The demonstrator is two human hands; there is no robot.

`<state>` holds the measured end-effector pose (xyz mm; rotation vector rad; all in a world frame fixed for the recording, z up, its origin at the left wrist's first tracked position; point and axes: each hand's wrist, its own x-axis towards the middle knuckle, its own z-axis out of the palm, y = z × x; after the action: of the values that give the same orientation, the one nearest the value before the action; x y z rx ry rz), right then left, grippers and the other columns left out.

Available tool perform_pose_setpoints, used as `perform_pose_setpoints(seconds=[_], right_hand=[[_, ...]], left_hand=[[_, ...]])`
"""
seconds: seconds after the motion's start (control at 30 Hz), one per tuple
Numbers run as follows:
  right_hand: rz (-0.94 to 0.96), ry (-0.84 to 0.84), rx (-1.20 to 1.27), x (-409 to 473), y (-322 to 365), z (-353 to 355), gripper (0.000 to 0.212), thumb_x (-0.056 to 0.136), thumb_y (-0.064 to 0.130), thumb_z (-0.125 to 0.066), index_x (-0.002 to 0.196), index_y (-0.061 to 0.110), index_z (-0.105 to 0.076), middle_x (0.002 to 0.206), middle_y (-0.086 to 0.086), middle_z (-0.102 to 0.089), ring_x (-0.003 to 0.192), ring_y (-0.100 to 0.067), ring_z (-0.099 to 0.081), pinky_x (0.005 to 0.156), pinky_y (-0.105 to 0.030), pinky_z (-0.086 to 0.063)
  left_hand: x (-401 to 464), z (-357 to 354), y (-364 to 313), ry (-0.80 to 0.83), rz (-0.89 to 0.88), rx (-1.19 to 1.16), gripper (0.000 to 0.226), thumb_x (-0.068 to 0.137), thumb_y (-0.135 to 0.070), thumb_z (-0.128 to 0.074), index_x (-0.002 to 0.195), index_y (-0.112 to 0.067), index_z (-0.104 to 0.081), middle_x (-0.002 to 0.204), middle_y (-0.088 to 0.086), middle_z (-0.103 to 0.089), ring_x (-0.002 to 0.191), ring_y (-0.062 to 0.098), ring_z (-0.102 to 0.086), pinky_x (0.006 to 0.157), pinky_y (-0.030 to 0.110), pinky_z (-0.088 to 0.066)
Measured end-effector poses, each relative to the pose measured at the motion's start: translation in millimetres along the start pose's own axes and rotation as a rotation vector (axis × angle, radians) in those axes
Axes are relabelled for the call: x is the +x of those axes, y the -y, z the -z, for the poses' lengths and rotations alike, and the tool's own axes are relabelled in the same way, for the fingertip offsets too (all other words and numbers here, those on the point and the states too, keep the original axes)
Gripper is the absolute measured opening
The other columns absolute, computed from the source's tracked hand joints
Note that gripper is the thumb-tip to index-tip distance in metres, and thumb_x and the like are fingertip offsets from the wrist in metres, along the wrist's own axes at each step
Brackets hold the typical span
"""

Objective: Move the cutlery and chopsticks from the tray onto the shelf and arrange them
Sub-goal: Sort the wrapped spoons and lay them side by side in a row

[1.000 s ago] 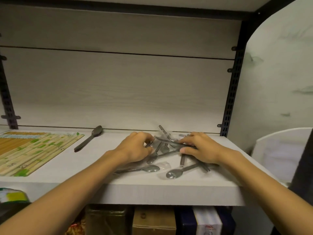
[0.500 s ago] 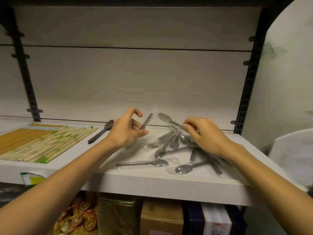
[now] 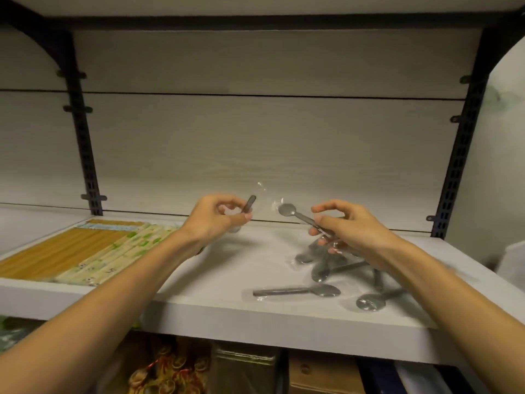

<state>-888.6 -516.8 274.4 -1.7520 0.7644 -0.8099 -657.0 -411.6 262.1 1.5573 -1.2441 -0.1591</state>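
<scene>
Now w/ left hand [image 3: 216,218] and right hand [image 3: 345,231] each pinching a wrapped spoon [image 3: 295,214], I'd lay both parallel, bowls aligned, beside the pile [image 3: 326,265].

Shelf layout, left to right

Packs of chopsticks [image 3: 82,251] lying flat at the left end of the shelf [image 3: 227,311], reaching to its front edge. Left hand [image 3: 216,220] up over the middle, pinching a wrapped spoon [image 3: 249,204]; right hand [image 3: 346,231] just right of it, holding another spoon [image 3: 298,216], bowl toward the left. Pile of spoons [image 3: 324,265] under and in front of the right hand. One single spoon [image 3: 298,291] lying crosswise near the front edge, another [image 3: 375,301] to its right. Boxes [image 3: 321,371] on the level below.
</scene>
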Motion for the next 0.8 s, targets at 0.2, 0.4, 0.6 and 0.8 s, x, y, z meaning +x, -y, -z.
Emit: perform_pose_setpoints(seconds=[0.2, 0.4, 0.6, 0.8], right_hand=[[-0.105, -0.057, 0.041, 13, 3, -45, 0.012, 0.092, 0.005, -0.058, 0.097, 0.012, -0.067, 0.081, -0.013, -0.073, 0.054, -0.017, -0.057, 0.041, -0.022, -0.036], [-0.162, -0.069, -0.029, 21, 5, -79, 0.013, 0.091, 0.011, -0.061, 0.084, 0.01, -0.073, 0.087, -0.011, -0.074, 0.06, -0.018, -0.06, 0.048, -0.025, -0.043], [-0.147, -0.026, -0.22, 30, -2, -100, 0.017, 0.089, 0.014, -0.06, 0.091, 0.003, -0.073, 0.089, -0.012, -0.075, 0.062, -0.019, -0.063, 0.045, -0.019, -0.041], [-0.05, 0.127, -0.42, 51, -1, -100, 0.016, 0.089, 0.02, -0.064, 0.089, 0.007, -0.074, 0.077, -0.003, -0.074, 0.067, -0.013, -0.062, 0.066, -0.027, -0.053]], left_hand=[[6, 25, 28, 0.153, -0.153, 0.059, 0.008, 0.079, -0.02, -0.078, 0.084, -0.027, -0.077, 0.065, 0.007, -0.064, 0.057, 0.009, -0.047, 0.061, 0.026, -0.04], [8, 34, 44, 0.32, -0.153, 0.127, 0.025, 0.075, -0.033, -0.061, 0.093, -0.032, -0.077, 0.082, -0.012, -0.075, 0.069, 0.015, -0.069, 0.072, 0.03, -0.055], [18, 29, 51, 0.363, -0.076, 0.23, 0.028, 0.081, -0.027, -0.051, 0.076, -0.016, -0.076, 0.061, -0.023, -0.063, 0.064, 0.001, -0.058, 0.072, 0.022, -0.051], [17, 30, 63, 0.376, -0.053, 0.354, 0.025, 0.082, -0.035, -0.052, 0.075, -0.02, -0.071, 0.061, -0.003, -0.063, 0.063, 0.01, -0.056, 0.068, 0.026, -0.049]])
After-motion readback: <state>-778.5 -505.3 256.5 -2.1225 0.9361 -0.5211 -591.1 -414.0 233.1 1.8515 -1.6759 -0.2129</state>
